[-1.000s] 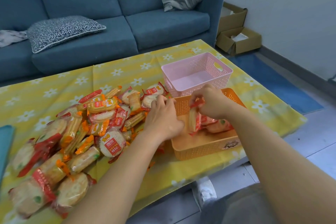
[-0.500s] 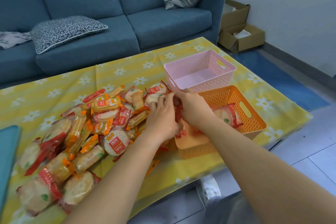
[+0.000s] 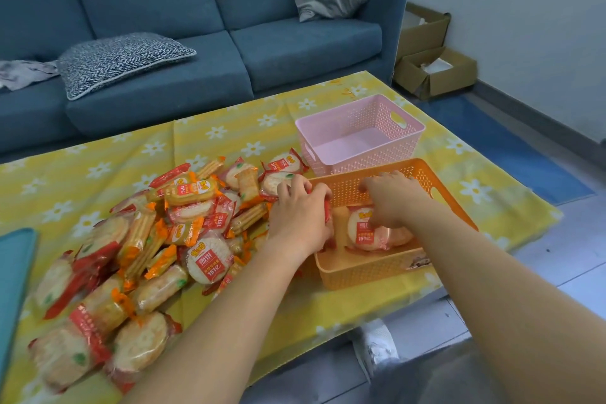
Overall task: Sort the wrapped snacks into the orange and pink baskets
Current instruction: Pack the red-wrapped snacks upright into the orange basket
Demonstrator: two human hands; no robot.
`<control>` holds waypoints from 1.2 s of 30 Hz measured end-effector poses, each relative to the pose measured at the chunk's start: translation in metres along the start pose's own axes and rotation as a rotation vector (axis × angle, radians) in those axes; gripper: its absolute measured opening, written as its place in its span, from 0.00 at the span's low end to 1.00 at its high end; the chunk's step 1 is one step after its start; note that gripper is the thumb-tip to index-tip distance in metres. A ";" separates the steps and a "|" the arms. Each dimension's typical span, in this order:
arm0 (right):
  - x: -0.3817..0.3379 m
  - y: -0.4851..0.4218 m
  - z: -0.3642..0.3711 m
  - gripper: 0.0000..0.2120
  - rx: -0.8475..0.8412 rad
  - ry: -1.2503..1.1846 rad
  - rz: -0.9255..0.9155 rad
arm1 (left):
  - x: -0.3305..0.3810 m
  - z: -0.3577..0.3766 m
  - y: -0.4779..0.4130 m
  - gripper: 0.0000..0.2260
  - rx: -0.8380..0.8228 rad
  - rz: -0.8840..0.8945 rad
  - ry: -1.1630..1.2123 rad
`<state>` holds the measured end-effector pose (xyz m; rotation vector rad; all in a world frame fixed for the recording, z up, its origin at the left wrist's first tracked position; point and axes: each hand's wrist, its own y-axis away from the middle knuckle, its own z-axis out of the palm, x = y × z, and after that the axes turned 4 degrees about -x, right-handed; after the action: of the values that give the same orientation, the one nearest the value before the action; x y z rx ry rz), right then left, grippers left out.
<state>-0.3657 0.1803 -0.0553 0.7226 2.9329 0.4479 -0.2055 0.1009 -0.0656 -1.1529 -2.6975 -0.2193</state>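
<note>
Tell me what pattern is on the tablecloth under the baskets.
White daisies on yellow stripes, seen on the tablecloth in the head view.

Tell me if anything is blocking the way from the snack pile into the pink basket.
Nothing visible does. The pink basket sits open-topped and empty just beyond the snack pile, with no lid on it. The orange basket lies nearer the person, beside that path, and both hands are over by the orange one.

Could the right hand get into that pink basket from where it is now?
Probably yes. The right hand is down in the orange basket, and the pink basket stands just behind it, open-topped with nothing visible inside. Only the orange basket's far wall lies between; lifting over it should do.
</note>
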 end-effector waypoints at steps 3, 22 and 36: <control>0.000 0.000 -0.004 0.23 -0.083 0.008 0.003 | 0.000 0.001 0.001 0.23 -0.004 -0.013 0.022; -0.017 -0.002 0.000 0.21 0.143 -0.562 -0.200 | 0.001 0.010 0.002 0.39 0.139 0.017 -0.013; 0.037 0.008 0.009 0.35 -0.181 -0.162 0.075 | 0.001 0.013 0.001 0.05 0.074 0.196 0.025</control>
<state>-0.3929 0.2068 -0.0621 0.8056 2.6803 0.6209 -0.2074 0.1052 -0.0778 -1.3711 -2.5267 -0.1013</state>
